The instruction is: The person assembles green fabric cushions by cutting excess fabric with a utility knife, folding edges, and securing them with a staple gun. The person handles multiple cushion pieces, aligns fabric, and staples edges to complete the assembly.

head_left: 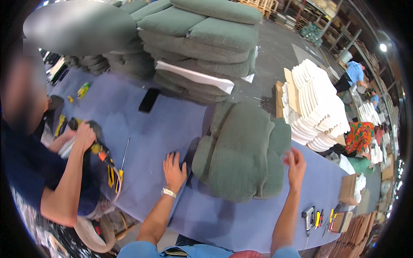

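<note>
In front of me, a small pile of green fabric-covered padded cushions (238, 150) rests on the blue-grey covered table (142, 180). Just left of the pile, my left hand (174, 173) lies palm down on the tabletop, fingers spread, a light bracelet at its wrist. My right hand (295, 167) is raised by the pile's right edge. Its fingers are loosely bent, with nothing visible in them; whether they touch the fabric I cannot tell.
At left, a co-worker grips a power tool (103, 154) beside a long screwdriver (125, 155). A black phone (149, 100) lies further back. Tall green cushion stacks (202, 47) and white curved panels (312, 103) stand beyond. A staple gun (308, 218) and yellow-handled tools lie at right.
</note>
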Tool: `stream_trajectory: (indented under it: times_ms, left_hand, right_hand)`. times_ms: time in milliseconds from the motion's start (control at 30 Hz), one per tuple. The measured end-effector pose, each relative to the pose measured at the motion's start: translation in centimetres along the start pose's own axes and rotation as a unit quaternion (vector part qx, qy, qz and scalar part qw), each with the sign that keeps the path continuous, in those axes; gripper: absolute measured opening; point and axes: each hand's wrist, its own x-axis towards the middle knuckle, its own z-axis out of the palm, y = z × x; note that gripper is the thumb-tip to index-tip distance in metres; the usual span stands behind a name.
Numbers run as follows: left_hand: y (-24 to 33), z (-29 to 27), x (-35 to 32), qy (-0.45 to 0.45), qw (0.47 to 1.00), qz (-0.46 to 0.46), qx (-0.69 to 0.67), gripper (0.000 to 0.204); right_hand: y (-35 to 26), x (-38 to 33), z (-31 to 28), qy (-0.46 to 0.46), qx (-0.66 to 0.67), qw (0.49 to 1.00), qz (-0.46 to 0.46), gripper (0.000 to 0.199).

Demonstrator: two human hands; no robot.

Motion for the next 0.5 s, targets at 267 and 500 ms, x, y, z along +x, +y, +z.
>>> stream_trajectory:
  times_ms: [267, 500]
  left_hand:
    - [0.5, 2.4, 0.6, -0.066, 0.99, -0.038, 0.121, 0.056]
    - [1.1, -0.6, 2.1, -0.183, 0.976, -0.087, 0.085, 0.063]
  right_hand:
    - [-20.2, 30.7, 17.0, 0.016, -0.387, 0.836, -0.388, 0.061]
    - [-22.1, 54.7, 21.4, 0.108, -0.563, 0.636, -0.517, 0.072]
